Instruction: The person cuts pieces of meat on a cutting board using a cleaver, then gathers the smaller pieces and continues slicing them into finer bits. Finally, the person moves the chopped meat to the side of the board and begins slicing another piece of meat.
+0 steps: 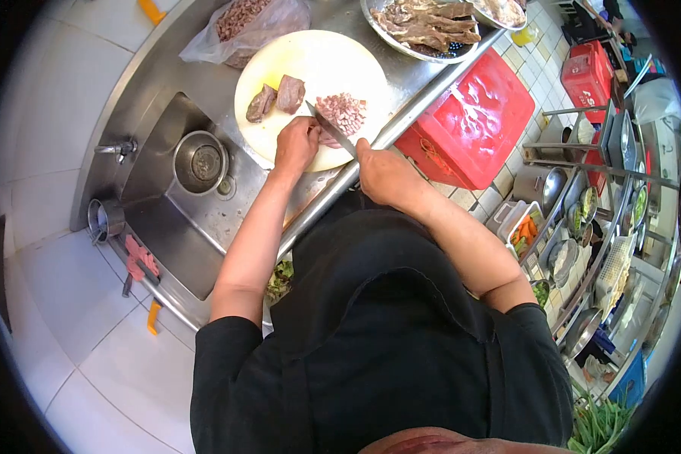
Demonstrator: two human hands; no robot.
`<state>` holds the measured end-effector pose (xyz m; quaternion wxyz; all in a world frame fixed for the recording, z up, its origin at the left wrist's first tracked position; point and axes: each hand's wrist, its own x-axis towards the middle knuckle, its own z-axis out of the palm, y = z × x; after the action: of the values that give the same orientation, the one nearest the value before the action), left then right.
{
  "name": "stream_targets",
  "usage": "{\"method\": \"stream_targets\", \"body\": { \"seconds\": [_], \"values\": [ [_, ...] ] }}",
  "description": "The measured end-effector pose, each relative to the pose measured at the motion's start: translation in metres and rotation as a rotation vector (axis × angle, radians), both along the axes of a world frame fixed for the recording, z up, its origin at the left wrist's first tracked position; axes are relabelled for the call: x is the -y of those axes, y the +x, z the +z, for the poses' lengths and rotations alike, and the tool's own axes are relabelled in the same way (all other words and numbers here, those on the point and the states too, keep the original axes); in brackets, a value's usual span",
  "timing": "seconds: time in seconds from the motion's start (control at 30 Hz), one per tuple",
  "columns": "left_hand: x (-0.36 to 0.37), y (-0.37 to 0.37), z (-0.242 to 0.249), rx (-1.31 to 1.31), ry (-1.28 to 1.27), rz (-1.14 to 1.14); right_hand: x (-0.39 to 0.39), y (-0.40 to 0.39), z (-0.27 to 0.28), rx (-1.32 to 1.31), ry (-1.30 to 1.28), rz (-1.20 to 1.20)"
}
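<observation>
My right hand (386, 172) is wrapped round the handle of a kitchen knife (333, 130), whose blade points up and to the left across a round white cutting board (272, 64). Close beside the blade, my left hand (298, 142) has its fingers curled down on a piece of meat, mostly hidden under them. Diced meat (343, 113) lies in a pile on the blade's far side. Two larger chunks sit further left on the board: a browner meat chunk (262, 104) and a pinker meat chunk (290, 94).
A plastic bag of chopped meat (238, 26) and a metal bowl of meat strips (424, 30) stand beyond the board. Left is a steel sink (166, 159) holding a metal pot (201, 163). A red lidded box (477, 113) stands right of the counter, near shelves (598, 170) with pans.
</observation>
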<state>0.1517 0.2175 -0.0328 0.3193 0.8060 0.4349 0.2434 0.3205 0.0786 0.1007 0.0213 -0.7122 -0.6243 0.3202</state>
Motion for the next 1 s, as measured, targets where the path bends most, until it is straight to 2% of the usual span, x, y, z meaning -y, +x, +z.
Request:
{"method": "stream_targets", "body": {
  "seconds": [0.13, 0.37, 0.53, 0.6, 0.67, 0.77, 0.83, 1.0],
  "values": [
    [-0.001, -0.003, -0.001, 0.009, -0.005, -0.027, 0.001, -0.006, -0.003, 0.006, -0.040, -0.016],
    [-0.001, -0.004, -0.006, 0.024, 0.029, -0.059, 0.000, -0.005, -0.039, 0.092, -0.052, -0.022],
    [-0.001, -0.010, 0.005, 0.035, -0.045, -0.088, -0.038, 0.007, -0.018, 0.073, 0.048, -0.010],
    [0.003, -0.013, 0.008, 0.028, -0.095, -0.074, -0.049, 0.003, 0.006, 0.064, -0.102, 0.123],
    [0.002, -0.011, 0.004, -0.026, -0.024, -0.075, -0.035, -0.007, 0.019, 0.068, -0.197, 0.078],
    [0.003, -0.009, -0.002, -0.006, -0.035, -0.083, 0.003, -0.011, -0.020, -0.008, -0.025, -0.042],
    [0.003, -0.011, -0.006, -0.005, -0.023, -0.090, 0.007, -0.017, -0.034, 0.034, -0.049, -0.029],
    [0.000, -0.013, -0.004, 0.013, -0.039, -0.131, -0.018, -0.006, -0.038, 0.058, 0.063, -0.019]
  ]
}}
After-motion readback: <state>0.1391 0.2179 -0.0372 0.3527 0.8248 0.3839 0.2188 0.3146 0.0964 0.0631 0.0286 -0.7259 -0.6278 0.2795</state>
